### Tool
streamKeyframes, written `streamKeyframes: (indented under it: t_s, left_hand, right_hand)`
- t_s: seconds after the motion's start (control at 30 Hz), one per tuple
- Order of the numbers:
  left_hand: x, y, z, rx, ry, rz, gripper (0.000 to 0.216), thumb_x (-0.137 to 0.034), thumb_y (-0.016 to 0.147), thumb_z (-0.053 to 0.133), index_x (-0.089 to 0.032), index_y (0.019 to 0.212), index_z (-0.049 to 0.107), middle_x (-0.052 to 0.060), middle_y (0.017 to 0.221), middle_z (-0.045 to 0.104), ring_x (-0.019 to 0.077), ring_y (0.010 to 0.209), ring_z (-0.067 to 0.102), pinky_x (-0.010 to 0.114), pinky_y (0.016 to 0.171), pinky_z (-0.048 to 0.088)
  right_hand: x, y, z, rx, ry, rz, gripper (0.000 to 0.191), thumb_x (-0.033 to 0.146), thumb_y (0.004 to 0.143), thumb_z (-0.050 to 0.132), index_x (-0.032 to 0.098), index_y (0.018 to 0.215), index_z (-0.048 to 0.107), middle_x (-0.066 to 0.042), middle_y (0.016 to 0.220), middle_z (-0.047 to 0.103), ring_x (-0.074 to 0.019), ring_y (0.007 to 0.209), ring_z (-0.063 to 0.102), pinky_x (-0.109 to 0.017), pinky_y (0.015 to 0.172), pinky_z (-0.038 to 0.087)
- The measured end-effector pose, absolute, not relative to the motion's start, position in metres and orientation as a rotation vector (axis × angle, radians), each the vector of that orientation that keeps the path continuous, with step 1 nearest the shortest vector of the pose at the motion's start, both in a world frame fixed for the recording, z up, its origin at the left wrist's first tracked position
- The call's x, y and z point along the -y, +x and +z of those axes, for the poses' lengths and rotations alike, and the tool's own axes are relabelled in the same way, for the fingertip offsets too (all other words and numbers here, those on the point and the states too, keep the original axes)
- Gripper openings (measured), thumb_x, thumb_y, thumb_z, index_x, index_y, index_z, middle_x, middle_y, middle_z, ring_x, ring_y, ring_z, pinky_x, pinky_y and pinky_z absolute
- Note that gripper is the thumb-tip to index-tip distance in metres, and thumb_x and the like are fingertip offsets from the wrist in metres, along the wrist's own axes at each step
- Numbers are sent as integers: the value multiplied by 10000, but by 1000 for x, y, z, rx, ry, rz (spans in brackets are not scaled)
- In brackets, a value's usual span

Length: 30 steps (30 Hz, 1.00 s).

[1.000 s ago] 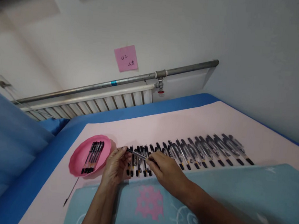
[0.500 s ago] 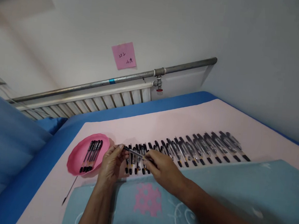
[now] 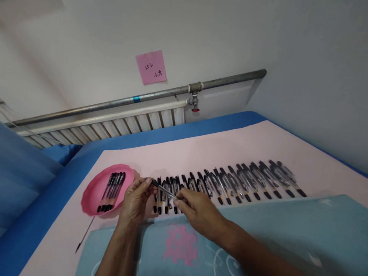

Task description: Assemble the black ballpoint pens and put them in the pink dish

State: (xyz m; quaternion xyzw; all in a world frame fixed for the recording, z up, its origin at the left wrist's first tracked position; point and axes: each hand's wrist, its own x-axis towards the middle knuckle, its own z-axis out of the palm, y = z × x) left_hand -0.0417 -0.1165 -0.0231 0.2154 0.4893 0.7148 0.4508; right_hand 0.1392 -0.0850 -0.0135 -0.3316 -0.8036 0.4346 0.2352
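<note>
Between my two hands is a pen (image 3: 166, 190) with a clear barrel and a black end, tilted down to the right. My left hand (image 3: 135, 200) pinches its black end. The fingers of my right hand (image 3: 197, 208) are closed around the other end, which they partly hide. Just beyond them, a long row of black-ended pens and pen parts (image 3: 221, 185) lies on the pink sheet (image 3: 183, 153). To the left of my left hand sits a pink bowl (image 3: 88, 194) with several assembled pens (image 3: 111, 192) inside.
A thin pen refill (image 3: 84, 235) lies by the bowl's near edge. Nearest to me is a teal patterned cloth (image 3: 259, 229). Behind the blue-edged surface stand a white radiator (image 3: 124, 127) and a metal pipe (image 3: 162, 94). A blue curtain (image 3: 5, 183) hangs at the left.
Both hands keep hold of the pen in almost the same place. The pen's right end has dipped slightly. The whole view has shifted a little.
</note>
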Motion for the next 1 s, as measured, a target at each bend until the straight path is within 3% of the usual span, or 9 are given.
streamKeyframes:
  t_s: [0.13, 0.3, 0.4, 0.57, 0.7, 1.0]
  left_hand:
    - [118, -43, -18, -1206, 561, 1784, 190, -198, 543, 742, -118, 657, 613, 5, 622, 617, 109, 561, 577, 240, 568, 477]
    - [121, -52, -18, -1578, 745, 1723, 223, -312, 640, 665, -146, 787, 642, 40, 737, 637, 135, 605, 577, 237, 546, 443]
    - [120, -60, -28, -1954, 907, 1580, 140, -221, 626, 662, -177, 759, 661, 21, 652, 615, 125, 547, 533, 210, 520, 388]
    - [115, -61, -41, -2272, 1217, 1315, 90, -172, 599, 656, -206, 682, 651, 40, 705, 618, 180, 682, 538, 239, 641, 355]
    - [114, -59, -41, -2356, 1201, 1177, 41, -187, 603, 644, -199, 603, 605, 34, 589, 566, 187, 619, 509, 239, 600, 301]
    - [117, -68, -51, -2378, 1109, 1130, 250, -174, 561, 681, -208, 449, 461, 20, 430, 468, 218, 639, 541, 243, 585, 296]
  right_hand:
    - [85, 136, -10, 2045, -931, 1451, 151, 228, 804, 462, 163, 690, 536, 46, 556, 437, -75, 499, 392, -185, 454, 276]
    - [78, 140, -9, 1933, -981, 1283, 154, 263, 800, 470, 163, 720, 554, 40, 565, 464, -84, 531, 424, -190, 482, 310]
    - [74, 143, -10, 1906, -971, 1235, 178, 299, 810, 458, 165, 741, 552, 35, 581, 478, -87, 537, 434, -190, 483, 324]
    - [76, 144, -6, 1933, -967, 1206, 167, 282, 803, 464, 169, 720, 553, 38, 562, 476, -86, 525, 437, -186, 474, 326]
    - [79, 142, -6, 1947, -957, 1203, 151, 267, 801, 472, 169, 733, 565, 36, 560, 486, -92, 536, 457, -193, 491, 336]
    - [78, 142, -9, 1988, -945, 1151, 136, 268, 795, 483, 178, 727, 559, 35, 557, 496, -95, 527, 456, -197, 482, 321]
